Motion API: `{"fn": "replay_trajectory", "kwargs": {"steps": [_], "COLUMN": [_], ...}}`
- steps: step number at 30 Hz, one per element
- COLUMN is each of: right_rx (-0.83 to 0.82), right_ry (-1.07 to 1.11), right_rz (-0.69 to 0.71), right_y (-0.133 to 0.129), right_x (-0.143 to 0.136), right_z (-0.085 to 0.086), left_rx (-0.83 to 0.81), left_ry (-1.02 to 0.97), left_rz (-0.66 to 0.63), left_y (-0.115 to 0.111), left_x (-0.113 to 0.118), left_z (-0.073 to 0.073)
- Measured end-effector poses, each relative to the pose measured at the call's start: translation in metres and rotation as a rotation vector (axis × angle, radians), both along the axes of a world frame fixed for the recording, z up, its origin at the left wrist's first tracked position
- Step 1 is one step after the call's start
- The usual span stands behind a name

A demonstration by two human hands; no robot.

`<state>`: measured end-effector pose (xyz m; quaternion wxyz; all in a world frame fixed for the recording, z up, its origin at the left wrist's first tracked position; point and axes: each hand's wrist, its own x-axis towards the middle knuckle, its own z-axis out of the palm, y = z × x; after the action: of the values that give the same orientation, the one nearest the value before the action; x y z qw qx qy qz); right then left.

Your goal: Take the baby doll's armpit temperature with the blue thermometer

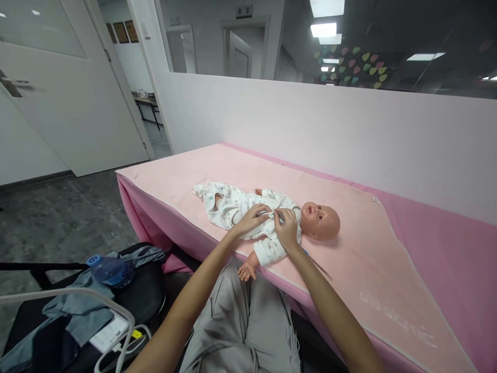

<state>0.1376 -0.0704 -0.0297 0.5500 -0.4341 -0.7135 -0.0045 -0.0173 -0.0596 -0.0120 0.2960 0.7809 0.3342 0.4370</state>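
A baby doll (320,221) lies on its back on the pink-covered table, its head toward the right. It wears a white patterned top (269,251) and matching trousers (229,199). My left hand (253,217) pinches the top's front at the chest. Just to its right, my right hand (286,225) grips the cloth near the collar, fingers closed. Between my fingertips shows a small round whitish piece, perhaps a fastener (271,215). The doll's near hand (248,269) hangs over the table edge; one far hand shows behind its body.
A thin long tool with a blue end (320,267) lies beside my right forearm on the pink mat (368,259). At lower left, a black chair (143,295) holds grey-blue clothing, a blue-capped bottle (112,270) and a white cable (77,292). A white wall stands behind the table.
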Motion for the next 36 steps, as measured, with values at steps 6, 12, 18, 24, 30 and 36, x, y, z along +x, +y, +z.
{"fn": "replay_trajectory", "kwargs": {"steps": [6,12,18,24,30,36], "right_rx": [-0.005,-0.002,0.16,0.065,-0.053,-0.154], "right_ry": [-0.091,-0.117,-0.248,-0.491,-0.438,-0.414], "right_rz": [0.014,-0.021,0.011,0.136,0.059,0.053], "right_y": [0.0,-0.001,-0.007,-0.006,-0.006,-0.005], "right_x": [0.001,0.001,-0.006,-0.026,-0.034,-0.037], "right_z": [0.003,0.001,0.008,0.016,0.013,0.015], "left_rx": [-0.089,0.021,0.182,0.222,0.19,0.214], "left_ry": [-0.116,0.05,0.275,0.298,0.259,0.196], "left_rz": [-0.041,-0.088,0.074,0.177,0.241,0.266], "left_y": [-0.001,0.003,-0.012,-0.014,-0.01,-0.013], "left_x": [-0.002,-0.014,-0.055,-0.057,-0.052,-0.052], "left_z": [-0.001,-0.002,0.002,-0.007,-0.014,-0.021]}}
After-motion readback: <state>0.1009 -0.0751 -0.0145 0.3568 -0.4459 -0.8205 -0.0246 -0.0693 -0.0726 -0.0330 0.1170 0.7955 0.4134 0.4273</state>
